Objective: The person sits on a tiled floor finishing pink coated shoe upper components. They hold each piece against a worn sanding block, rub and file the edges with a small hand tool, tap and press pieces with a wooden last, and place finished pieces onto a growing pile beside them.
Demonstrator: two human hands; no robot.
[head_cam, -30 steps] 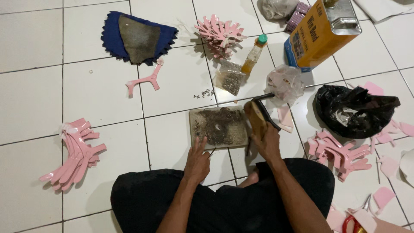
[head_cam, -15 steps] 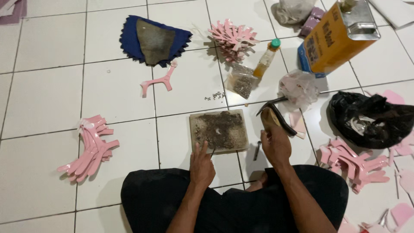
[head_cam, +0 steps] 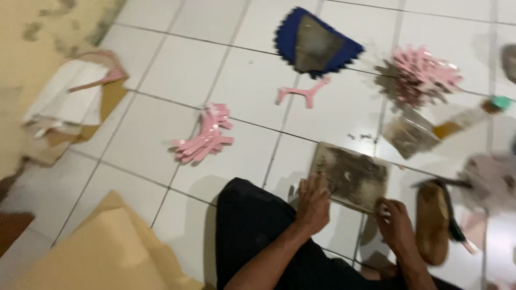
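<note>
I sit on a white tiled floor with a dirty, glue-stained board point(head_cam: 352, 177) in front of me. My left hand point(head_cam: 313, 204) rests on the board's near left corner, fingers spread over its edge. My right hand point(head_cam: 395, 225) is at the board's near right corner, fingers curled; the blur hides whether it holds anything. A brown sandal sole point(head_cam: 432, 223) with a dark brush lies just right of my right hand. A stack of pink Y-shaped straps point(head_cam: 204, 137) lies to the left, and a single pink strap point(head_cam: 303, 94) lies farther away.
A blue scalloped piece point(head_cam: 317, 45) under a grey sole lies at the back. A pile of pink straps point(head_cam: 422, 75), a plastic bag point(head_cam: 406, 134) and a small bottle point(head_cam: 467, 115) lie at the back right. Tan paper point(head_cam: 102, 252) and white cardboard point(head_cam: 67, 102) lie at the left.
The view has swung left, showing the paper and cardboard at the left. My right hand has come down from the sole and brush to the board's near right corner.
</note>
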